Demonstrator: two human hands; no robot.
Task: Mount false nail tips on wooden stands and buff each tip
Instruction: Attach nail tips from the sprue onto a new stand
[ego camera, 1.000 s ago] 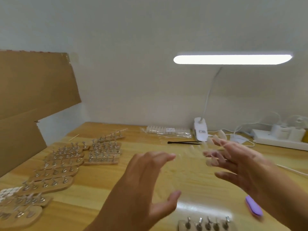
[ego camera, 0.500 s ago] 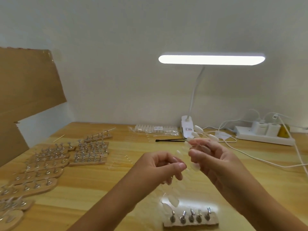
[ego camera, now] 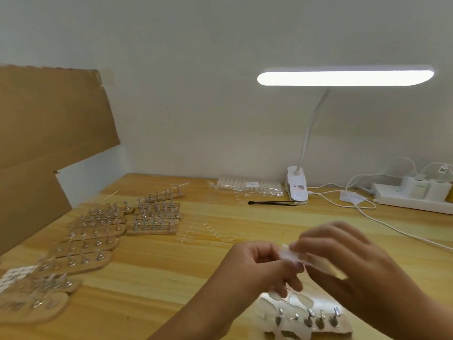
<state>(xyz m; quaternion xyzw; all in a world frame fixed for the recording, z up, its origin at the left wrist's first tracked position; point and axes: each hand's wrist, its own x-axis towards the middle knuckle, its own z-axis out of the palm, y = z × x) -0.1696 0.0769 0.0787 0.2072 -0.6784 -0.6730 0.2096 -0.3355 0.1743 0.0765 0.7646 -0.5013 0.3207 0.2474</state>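
Nearest, at the bottom edge of the desk [ego camera: 171,278], lies a wooden stand [ego camera: 342,329] with a row of metal clips [ego camera: 310,312] on top. A few loose nail tips [ego camera: 305,299] lie on the desk just beyond it. Above these, the left hand [ego camera: 255,266] and the right hand [ego camera: 348,268] meet in the air. Each grip is closed in a pinch on the clear strip [ego camera: 291,256] held between them (blur hides its detail). Farther left, rows of stands [ego camera: 98,241] cover the desk, with white pads [ego camera: 14,274] at the left edge. Toward the far side lie black tweezers [ego camera: 272,202] and a plastic bag [ego camera: 247,187] of white pieces. Just right of the bag stands the base of a lit lamp [ego camera: 343,78]. A power strip [ego camera: 411,201] sits far right, and cardboard [ego camera: 49,131] stands at the far left.
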